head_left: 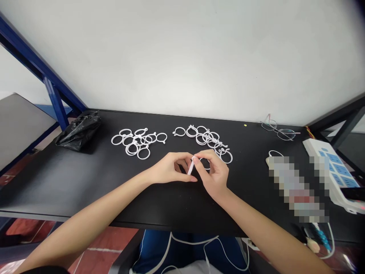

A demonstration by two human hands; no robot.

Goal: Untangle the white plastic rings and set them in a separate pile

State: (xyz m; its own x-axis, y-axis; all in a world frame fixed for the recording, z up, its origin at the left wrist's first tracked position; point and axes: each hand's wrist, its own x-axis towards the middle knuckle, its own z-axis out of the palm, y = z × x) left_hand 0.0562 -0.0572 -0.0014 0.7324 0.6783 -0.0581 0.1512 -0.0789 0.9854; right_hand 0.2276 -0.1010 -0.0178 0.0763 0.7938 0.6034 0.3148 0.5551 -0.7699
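While the right hand (213, 171) pinches its upper end between thumb and forefinger, one narrow white strip (191, 167) stands steeply between both hands over the desk (159, 207). Long axis: lower end toward the wearer and slightly left, upper end away and slightly right. Left hand (168, 167) curves in a wide C, thumb near the lower end; cannot tell whether it grips. One white ring (204, 168) shows partly behind the right hand. Beyond, two groups of white rings: left cluster (138, 146), roughly ten; right cluster (212, 140), overlapping too much to count, with one ring at its left end just apart. Farther out: one black bag (80, 131), one pair of glasses (286, 134), one power strip (319, 148).
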